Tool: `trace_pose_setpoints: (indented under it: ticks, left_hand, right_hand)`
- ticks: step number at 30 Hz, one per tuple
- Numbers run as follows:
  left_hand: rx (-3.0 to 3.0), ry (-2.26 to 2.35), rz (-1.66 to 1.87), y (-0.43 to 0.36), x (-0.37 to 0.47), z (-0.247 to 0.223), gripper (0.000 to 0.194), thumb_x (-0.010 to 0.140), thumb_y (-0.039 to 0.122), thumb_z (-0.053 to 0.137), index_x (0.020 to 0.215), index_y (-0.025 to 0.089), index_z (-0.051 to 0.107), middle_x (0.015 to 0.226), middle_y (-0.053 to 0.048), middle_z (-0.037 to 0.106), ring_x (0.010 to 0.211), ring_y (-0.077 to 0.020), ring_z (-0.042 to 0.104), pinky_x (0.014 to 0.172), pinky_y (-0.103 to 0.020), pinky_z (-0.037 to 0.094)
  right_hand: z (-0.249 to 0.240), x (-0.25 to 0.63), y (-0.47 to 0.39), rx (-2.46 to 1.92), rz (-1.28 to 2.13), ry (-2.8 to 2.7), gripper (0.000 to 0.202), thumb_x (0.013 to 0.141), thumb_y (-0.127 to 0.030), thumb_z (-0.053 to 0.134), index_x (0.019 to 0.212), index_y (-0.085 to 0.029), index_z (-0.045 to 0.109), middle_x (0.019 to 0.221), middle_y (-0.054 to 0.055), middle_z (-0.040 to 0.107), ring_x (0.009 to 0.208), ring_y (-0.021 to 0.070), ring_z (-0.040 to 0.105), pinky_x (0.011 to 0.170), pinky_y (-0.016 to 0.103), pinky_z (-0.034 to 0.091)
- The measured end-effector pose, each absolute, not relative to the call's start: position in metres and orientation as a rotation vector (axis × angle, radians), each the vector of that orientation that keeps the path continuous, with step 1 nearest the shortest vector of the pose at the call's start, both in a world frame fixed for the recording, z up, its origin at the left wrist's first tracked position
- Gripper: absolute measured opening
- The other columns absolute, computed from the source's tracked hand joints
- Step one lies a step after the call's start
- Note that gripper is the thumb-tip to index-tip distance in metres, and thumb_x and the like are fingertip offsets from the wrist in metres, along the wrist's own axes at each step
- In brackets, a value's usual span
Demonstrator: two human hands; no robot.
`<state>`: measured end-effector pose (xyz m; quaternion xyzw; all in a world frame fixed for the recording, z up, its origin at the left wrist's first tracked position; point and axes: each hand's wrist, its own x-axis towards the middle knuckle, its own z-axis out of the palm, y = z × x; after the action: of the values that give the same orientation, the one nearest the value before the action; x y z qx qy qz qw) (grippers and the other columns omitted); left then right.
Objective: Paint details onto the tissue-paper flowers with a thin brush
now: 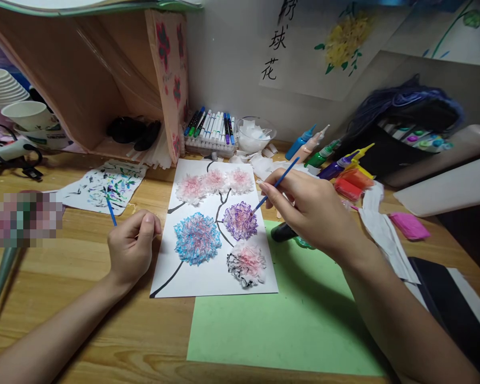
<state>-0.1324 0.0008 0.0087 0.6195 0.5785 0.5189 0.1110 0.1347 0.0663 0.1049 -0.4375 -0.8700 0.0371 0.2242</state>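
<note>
My right hand [300, 200] pinches a thin blue-handled paintbrush [278, 182]. The brush tip meets the right edge of a purple-tipped paper flower [240, 221]. This flower sits on a white sheet [202, 282] with black painted stems. A larger blue-edged flower [197, 238], a pink and black-edged flower [247, 262] and a row of pale pink flowers [215, 181] are on the same sheet. My left hand [134, 242] rests closed by the sheet's left edge, with nothing visible in it. A second blue brush [110, 207] lies behind it on a paint-stained tissue [100, 186].
Green paper [280, 336] lies under the sheet's right side. Paint bottles [324, 153], a marker tray [210, 128] and a clear bowl [256, 134] line the back. A black cylinder [283, 232] lies under my right hand. Paper cups [28, 116] and a pink box [172, 80] stand left.
</note>
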Motion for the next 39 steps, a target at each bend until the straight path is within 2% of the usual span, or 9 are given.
trace_pose_setpoints:
  ticks: [27, 39]
  left_hand:
    - [1.854, 1.696, 1.528, 0.002, -0.131, 0.009, 0.033, 0.087, 0.019, 0.043, 0.054, 0.018, 0.047, 0.048, 0.006, 0.042, 0.042, -0.0067, 0.038, 0.044, -0.02, 0.031]
    - [1.827, 1.707, 1.515, 0.001, -0.131, 0.011, 0.033, 0.086, 0.019, 0.043, 0.053, 0.018, 0.047, 0.047, 0.005, 0.041, 0.042, -0.0071, 0.038, 0.043, -0.021, 0.03]
  right_hand:
    - [0.096, 0.132, 0.069, -1.198, 0.146, -2.436, 0.026, 0.093, -0.03, 0.041, 0.081, -0.014, 0.058, 0.072, 0.006, 0.06, 0.066, 0.0159, 0.054, 0.062, 0.027, 0.037]
    - [0.108, 0.138, 0.069, -1.229, 0.135, -2.337, 0.025, 0.092, -0.029, 0.041, 0.078, -0.017, 0.059, 0.071, 0.005, 0.062, 0.066, 0.0161, 0.055, 0.063, 0.028, 0.038]
